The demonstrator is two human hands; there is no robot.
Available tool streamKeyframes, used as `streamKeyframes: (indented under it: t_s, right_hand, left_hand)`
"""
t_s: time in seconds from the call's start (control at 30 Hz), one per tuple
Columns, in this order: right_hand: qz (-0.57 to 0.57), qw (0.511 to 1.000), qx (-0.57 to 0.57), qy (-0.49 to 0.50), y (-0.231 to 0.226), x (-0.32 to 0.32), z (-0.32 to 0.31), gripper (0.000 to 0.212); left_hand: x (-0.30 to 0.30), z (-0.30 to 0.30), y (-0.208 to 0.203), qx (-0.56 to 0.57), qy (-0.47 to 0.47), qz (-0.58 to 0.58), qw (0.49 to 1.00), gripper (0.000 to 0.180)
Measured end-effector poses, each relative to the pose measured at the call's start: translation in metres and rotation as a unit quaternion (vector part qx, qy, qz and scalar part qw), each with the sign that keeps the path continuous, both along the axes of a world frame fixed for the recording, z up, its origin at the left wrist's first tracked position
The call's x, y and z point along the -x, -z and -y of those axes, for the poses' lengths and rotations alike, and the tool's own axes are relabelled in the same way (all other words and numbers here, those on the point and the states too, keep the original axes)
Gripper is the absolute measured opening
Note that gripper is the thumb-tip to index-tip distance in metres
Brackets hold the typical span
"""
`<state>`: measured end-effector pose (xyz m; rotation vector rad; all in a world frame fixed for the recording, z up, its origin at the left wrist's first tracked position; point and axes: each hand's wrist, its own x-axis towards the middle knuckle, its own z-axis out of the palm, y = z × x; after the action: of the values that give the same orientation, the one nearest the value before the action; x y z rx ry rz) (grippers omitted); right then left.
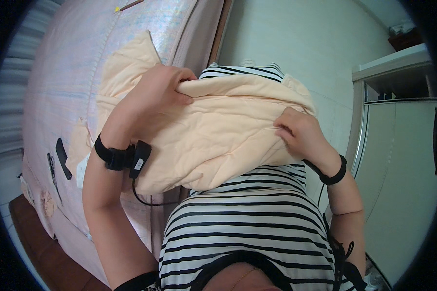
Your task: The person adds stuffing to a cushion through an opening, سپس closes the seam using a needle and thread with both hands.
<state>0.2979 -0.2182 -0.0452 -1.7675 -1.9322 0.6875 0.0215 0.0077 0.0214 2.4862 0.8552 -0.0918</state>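
A cream-coloured cloth (218,131) lies across my lap, its left part spreading onto the bed. Bent over its upper edge, my left hand (165,89) grips a rolled fold between thumb and fingers. On the right side of the cloth, the fingers of my right hand (298,131) are pinched together. From their tips a thin, needle-like sewing needle (269,128) points left, just over the fabric. Whether a thread runs from it is too fine to tell.
Left of me is a bed with a pale pink patterned cover (68,72). Scissors (53,172) and a black oblong object (63,159) lie there, and a brown stick with a yellow tip (130,6) lies farther off. A pale cabinet (398,140) stands at right.
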Motion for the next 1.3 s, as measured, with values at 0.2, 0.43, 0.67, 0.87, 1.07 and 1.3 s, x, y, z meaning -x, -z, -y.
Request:
streamKeyframes:
  t_s: [0.2,0.43,0.67,0.87,1.07,1.3]
  right_hand:
    - [0.009,1.0,-0.011,0.009,0.01,0.001,0.002,0.006]
    - [-0.409,0.885,0.102,0.197,-0.01,-0.027,0.002,0.004]
    - [-0.464,0.869,0.054,0.165,-0.042,-0.041,-0.031,0.003]
    - [-0.445,0.879,0.054,0.163,-0.021,-0.04,-0.048,0.004]
    - [-0.138,0.971,-0.005,0.194,0.004,-0.028,-0.048,0.034]
    - [-0.099,0.98,0.116,0.124,0.003,-0.05,-0.054,0.029]
  left_hand:
    - [-0.014,-0.013,-0.011,0.125,-0.051,-0.093,0.986,0.03]
    - [-0.017,-0.022,-0.003,0.151,-0.059,-0.078,0.984,0.026]
    - [-0.021,-0.007,-0.006,0.025,-0.041,-0.107,0.993,0.025]
    - [-0.018,-0.021,-0.003,0.13,-0.047,-0.109,0.984,0.027]
    - [-0.012,-0.036,-0.007,0.287,-0.048,-0.062,0.955,0.033]
    - [-0.014,-0.022,-0.023,0.396,-0.02,-0.069,0.915,0.056]
